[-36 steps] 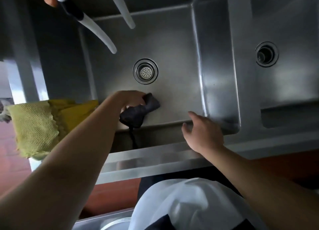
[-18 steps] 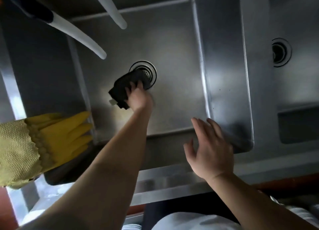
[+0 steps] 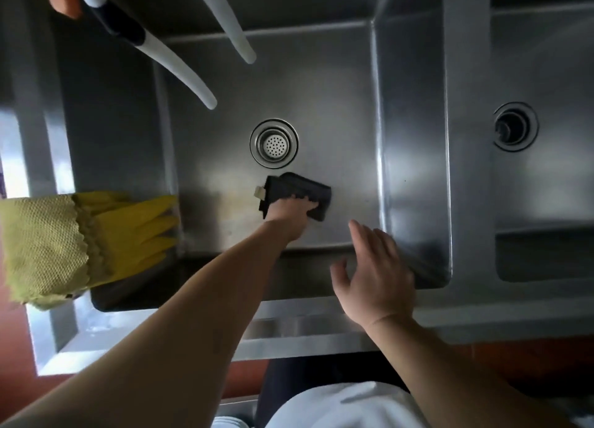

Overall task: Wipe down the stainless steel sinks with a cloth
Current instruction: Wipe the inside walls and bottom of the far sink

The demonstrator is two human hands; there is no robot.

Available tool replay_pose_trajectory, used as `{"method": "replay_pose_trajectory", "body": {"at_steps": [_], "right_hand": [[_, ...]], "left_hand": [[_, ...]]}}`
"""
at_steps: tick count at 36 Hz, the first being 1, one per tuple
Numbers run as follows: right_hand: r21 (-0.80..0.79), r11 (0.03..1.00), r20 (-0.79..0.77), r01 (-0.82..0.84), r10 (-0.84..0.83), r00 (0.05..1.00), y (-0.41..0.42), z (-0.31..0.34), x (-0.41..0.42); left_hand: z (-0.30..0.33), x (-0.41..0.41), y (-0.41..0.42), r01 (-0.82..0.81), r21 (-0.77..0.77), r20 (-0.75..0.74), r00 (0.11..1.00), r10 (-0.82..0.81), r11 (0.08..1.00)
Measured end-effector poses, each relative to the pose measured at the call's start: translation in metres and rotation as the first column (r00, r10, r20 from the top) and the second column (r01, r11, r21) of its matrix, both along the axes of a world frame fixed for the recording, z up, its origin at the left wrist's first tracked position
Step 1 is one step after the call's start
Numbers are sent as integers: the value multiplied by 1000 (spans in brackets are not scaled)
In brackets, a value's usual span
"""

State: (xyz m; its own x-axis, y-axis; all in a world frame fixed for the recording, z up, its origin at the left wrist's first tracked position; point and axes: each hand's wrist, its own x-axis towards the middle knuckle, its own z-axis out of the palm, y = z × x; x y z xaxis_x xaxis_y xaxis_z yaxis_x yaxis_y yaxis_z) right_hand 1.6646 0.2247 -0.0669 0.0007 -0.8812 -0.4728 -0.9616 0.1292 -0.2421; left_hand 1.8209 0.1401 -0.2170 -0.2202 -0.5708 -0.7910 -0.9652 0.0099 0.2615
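I look straight down into a stainless steel sink [image 3: 337,112] with a round strainer drain [image 3: 274,142] in its floor. My left hand [image 3: 291,214] reaches into the basin and presses a dark folded cloth [image 3: 297,193] with a small white tag flat on the floor, just below the drain. My right hand [image 3: 377,276] hovers with fingers spread above the sink's front edge, holding nothing. A second sink [image 3: 546,183] with a dark drain [image 3: 514,127] lies to the right, past a steel divider [image 3: 467,138].
Yellow rubber gloves [image 3: 128,235] and a yellow mesh cloth [image 3: 38,247] hang over the left rim. Two white hose spouts [image 3: 180,74] [image 3: 231,32] hang over the back of the left basin. The steel front ledge [image 3: 305,328] runs below my arms.
My left hand has pulled the cloth from over the drain back toward me and to the right. My right hand stays hovering over the front edge.
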Motion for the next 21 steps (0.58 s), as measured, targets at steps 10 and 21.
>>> {"method": "replay_pose_trajectory", "body": {"at_steps": [10, 21], "right_hand": [[314, 941, 329, 127, -234, 915, -19, 12, -15], [218, 953, 718, -211, -10, 696, -71, 33, 52]], "left_hand": [[98, -2, 32, -756, 216, -378, 519, 767, 618], [213, -21, 68, -935, 348, -634, -291, 716, -73]]}}
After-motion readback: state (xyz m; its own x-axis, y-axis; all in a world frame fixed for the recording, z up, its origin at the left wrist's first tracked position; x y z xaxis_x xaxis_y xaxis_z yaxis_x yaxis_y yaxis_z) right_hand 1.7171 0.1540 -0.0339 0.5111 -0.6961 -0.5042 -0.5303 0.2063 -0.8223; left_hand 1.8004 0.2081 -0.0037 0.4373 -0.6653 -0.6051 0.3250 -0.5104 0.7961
